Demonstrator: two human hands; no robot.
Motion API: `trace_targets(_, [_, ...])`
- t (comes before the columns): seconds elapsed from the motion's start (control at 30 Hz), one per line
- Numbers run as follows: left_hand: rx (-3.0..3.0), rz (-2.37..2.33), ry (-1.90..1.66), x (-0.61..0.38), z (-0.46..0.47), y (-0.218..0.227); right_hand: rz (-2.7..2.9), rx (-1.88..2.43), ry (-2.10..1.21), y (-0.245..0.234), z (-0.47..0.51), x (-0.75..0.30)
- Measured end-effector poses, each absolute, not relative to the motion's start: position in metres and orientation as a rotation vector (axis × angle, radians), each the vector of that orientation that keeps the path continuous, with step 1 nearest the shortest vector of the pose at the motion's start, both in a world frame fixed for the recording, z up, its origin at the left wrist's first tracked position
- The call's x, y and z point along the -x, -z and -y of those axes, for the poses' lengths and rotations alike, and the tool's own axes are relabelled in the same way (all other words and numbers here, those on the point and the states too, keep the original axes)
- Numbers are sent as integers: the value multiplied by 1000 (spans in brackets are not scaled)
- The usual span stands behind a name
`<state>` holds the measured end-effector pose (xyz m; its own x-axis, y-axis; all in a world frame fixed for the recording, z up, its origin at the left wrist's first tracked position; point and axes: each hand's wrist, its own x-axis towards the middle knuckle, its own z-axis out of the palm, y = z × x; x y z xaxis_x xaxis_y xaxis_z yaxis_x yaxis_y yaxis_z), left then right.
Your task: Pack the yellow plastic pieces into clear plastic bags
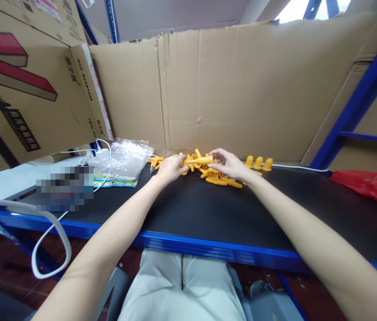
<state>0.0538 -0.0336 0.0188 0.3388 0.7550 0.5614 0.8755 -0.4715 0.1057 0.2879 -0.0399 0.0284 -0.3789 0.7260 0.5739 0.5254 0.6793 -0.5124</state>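
While hands (171, 168) (229, 165) hold one tube (203, 159), three caps (258, 162) stand

Long yellow piece (202, 159) and yellow parts (217, 178) under it: moulded plastic, smooth; a slight sheen is noted. Three yellow caps (258, 162): same plastic. Bench top (208, 209): black, matt; a fine texture is seen. Bench edge (208, 247): blue painted metal, glossy. Back wall (228, 89): brown cardboard, dull, creased. Clear bag (126, 158): thin plastic film, crinkled, shiny. Red bag (369, 185): glossy film. White cable (70, 254): smooth sheath.
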Motion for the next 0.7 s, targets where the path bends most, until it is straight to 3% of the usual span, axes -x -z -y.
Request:
trace_targets(0.2, [2496,1447,809,-52,32,-17,2355,947,512,-31,49,-289])
trace_targets(0.7, [2455,1479,744,-69,41,-14,2439,1120,943,-20,51,-269])
